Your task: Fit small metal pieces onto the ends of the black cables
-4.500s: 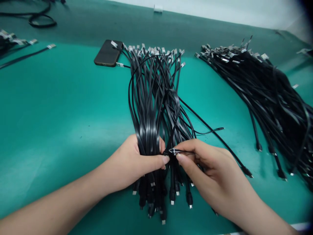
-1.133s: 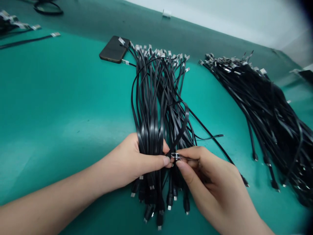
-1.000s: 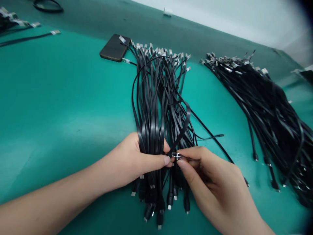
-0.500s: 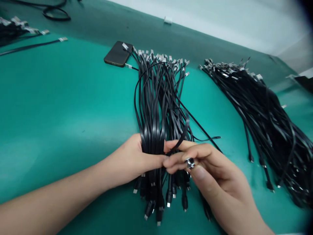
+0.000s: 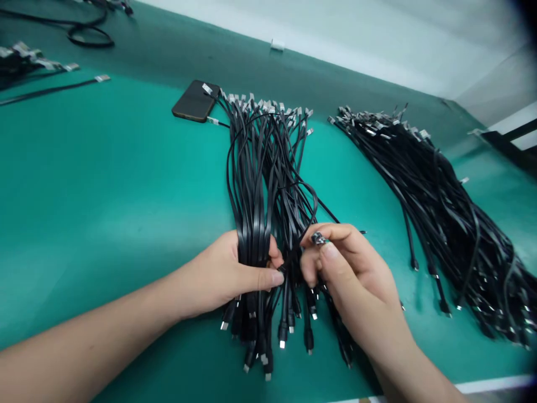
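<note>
- Your left hand [image 5: 220,274] clasps a bundle of flat black cables [image 5: 254,207] between thumb and curled fingers, nearer you than the phone [image 5: 195,101].
- Your right hand [image 5: 364,291], also on the phone's near side, pinches a small metal tool [image 5: 318,238] between thumb and forefinger.
- The tool sits apart from your left thumb, leaving the dark cable end there in view; a cable loop [image 5: 315,204] arches beside your right fingers.
- One metal plug [image 5: 207,88] overlaps the phone; a second pile [image 5: 440,190] lies well right of it.
</note>
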Action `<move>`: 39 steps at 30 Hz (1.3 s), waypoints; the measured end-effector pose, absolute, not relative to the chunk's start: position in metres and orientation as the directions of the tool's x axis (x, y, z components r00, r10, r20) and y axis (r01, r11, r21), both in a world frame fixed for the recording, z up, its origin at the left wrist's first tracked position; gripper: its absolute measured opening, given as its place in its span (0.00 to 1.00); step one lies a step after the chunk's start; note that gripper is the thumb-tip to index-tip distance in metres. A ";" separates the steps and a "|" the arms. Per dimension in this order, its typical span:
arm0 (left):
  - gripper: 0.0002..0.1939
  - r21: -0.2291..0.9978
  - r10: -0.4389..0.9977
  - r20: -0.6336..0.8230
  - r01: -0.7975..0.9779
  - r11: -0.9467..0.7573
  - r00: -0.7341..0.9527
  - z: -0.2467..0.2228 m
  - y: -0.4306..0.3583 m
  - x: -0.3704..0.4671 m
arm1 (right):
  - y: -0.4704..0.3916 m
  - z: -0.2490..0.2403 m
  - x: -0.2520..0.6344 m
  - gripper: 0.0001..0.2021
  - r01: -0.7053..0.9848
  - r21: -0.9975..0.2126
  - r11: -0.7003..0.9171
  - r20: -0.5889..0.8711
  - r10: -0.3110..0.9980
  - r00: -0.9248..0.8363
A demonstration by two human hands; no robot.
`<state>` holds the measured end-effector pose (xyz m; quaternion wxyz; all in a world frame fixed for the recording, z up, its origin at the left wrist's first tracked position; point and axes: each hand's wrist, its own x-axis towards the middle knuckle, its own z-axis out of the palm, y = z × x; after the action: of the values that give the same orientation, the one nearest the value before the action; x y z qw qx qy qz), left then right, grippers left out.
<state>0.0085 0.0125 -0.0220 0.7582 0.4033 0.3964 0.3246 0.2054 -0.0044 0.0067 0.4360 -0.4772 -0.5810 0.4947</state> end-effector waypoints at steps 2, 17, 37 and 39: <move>0.12 0.868 0.818 -0.367 -0.152 0.472 0.444 -0.020 0.011 0.009 | -0.008 0.010 0.209 0.03 0.357 -0.926 0.124 0.081 0.988 -0.133; 0.13 0.833 0.825 -0.418 -0.202 0.516 0.381 -0.016 0.006 0.013 | -0.018 0.013 0.210 0.03 0.585 -0.789 0.187 -0.037 0.936 -0.349; 0.15 0.840 0.836 -0.417 -0.200 0.504 0.356 -0.015 0.007 0.017 | -0.017 0.012 0.210 0.06 0.606 -0.785 0.131 -0.108 0.934 -0.341; 0.15 0.840 0.840 -0.412 -0.210 0.500 0.353 -0.015 0.007 0.017 | -0.017 0.011 0.211 0.06 0.591 -0.799 0.112 -0.117 0.935 -0.335</move>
<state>0.0175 0.0073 -0.0154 0.7427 0.3536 0.4454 0.3534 0.2108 -0.0170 0.0113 0.2163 -0.5346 -0.7136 0.3978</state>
